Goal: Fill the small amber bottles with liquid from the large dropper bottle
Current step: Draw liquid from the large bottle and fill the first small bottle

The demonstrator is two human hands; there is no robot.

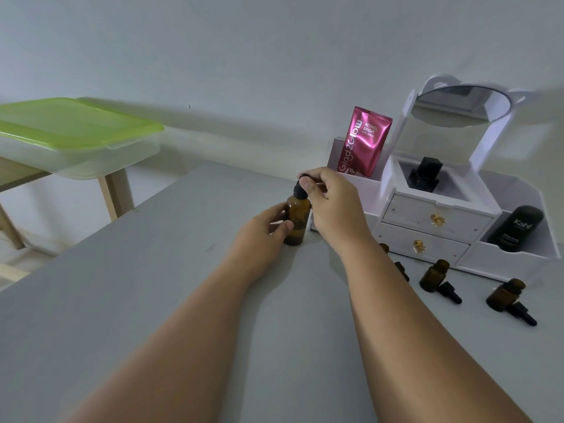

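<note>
Grey tabletop (128, 300) filled most of the view, with plenty of bare space on the near and left side. Standing upright on it, cap end up, was the big amber dropper bottle (295, 219), pretty much mid-table and just left of a white drawer organizer (433, 221). Left hand (262, 236) was wrapped around the bottle's body, thumb pressed on the front. Right hand (332, 203) was pinching the black dropper cap (300, 187) from above. Over on the right, small amber bottles (433, 274) stood open, close in front of the organizer, with their black droppers (450, 291) lying flat beside them. Table's left edge ran diagonally; a green-lidded bin (76, 129) sat beyond it.
</note>
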